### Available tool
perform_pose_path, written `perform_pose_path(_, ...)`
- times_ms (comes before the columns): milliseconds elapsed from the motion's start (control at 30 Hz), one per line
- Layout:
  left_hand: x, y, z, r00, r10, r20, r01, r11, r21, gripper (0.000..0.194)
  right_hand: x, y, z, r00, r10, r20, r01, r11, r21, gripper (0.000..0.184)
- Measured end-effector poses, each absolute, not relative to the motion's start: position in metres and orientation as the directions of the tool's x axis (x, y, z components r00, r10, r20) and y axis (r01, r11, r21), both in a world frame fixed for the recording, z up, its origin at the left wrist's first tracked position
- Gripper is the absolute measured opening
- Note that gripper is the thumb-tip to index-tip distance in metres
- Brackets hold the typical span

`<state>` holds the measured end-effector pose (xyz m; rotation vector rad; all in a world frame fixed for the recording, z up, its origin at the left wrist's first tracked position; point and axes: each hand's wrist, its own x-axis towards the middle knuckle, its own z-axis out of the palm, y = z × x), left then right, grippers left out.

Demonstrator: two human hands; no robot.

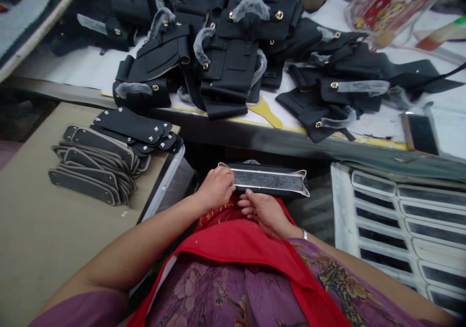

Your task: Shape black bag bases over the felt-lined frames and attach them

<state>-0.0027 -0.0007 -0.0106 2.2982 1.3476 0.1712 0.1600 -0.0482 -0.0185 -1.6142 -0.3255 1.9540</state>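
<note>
In my lap lies a black bag [271, 189] with a long, narrow grey bottom [267, 180] facing up, framed by raised pale edges. At its left end my left hand [218, 186] is closed, fingers pinching the edge. My right hand [264, 210] is at the near long edge, thumb against the rim and fingers curled on the side towards me. Whether a small thing sits between my fingers is hidden. A strip of clear plastic wrap [251, 162] shows behind the bag.
Black bag bodies [233, 55] with wrapped handles crowd the workbench [262, 135] ahead, beside a yellow scraper-like piece [267, 112] and a phone [420, 133]. Left, oblong bag bases [91, 167] are heaped on a brown board [29, 210]. Right stands a stack of dark panels with pale borders [433, 201].
</note>
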Motion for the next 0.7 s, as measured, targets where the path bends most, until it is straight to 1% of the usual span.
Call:
perform_pose_path(133,0.001,0.0,-0.01,0.477,0.867,-0.147,0.839,-0.399,0.371,0.007,0.146,-0.041,-0.02,-0.128,0.568,-0.813,-0.253,-0.811,-0.527,0.028)
perform_pose_path(267,0.0,0.004,-0.008,0.456,0.874,-0.17,0.857,-0.379,0.35,0.01,0.132,-0.034,-0.02,-0.139,0.576,-0.805,-0.206,-0.812,-0.546,0.031)
perform_pose_path(333,-0.003,0.006,-0.007,0.447,0.881,-0.158,0.861,-0.376,0.342,0.011,0.126,-0.03,-0.019,-0.166,0.576,-0.8,-0.18,-0.816,-0.55,0.034)
perform_pose_path(433,-0.011,0.008,-0.007,0.436,0.895,-0.096,0.862,-0.385,0.329,0.01,0.12,-0.026,-0.018,-0.179,0.559,-0.809,-0.169,-0.828,-0.535,0.035)
perform_pose_path(533,-0.022,0.008,-0.01,0.465,0.883,-0.057,0.832,-0.415,0.367,0.008,0.117,-0.023,-0.017,-0.181,0.555,-0.812,-0.178,-0.83,-0.528,0.034)
perform_pose_path(600,-0.031,0.008,-0.013,0.462,0.886,-0.045,0.818,-0.406,0.407,0.009,0.115,-0.023,-0.016,-0.178,0.555,-0.812,-0.18,-0.83,-0.528,0.034)
perform_pose_path(700,-0.041,0.009,-0.016,0.46,0.887,-0.047,0.779,-0.378,0.501,0.009,0.11,-0.023,-0.016,-0.158,0.54,-0.827,-0.173,-0.84,-0.515,0.034)
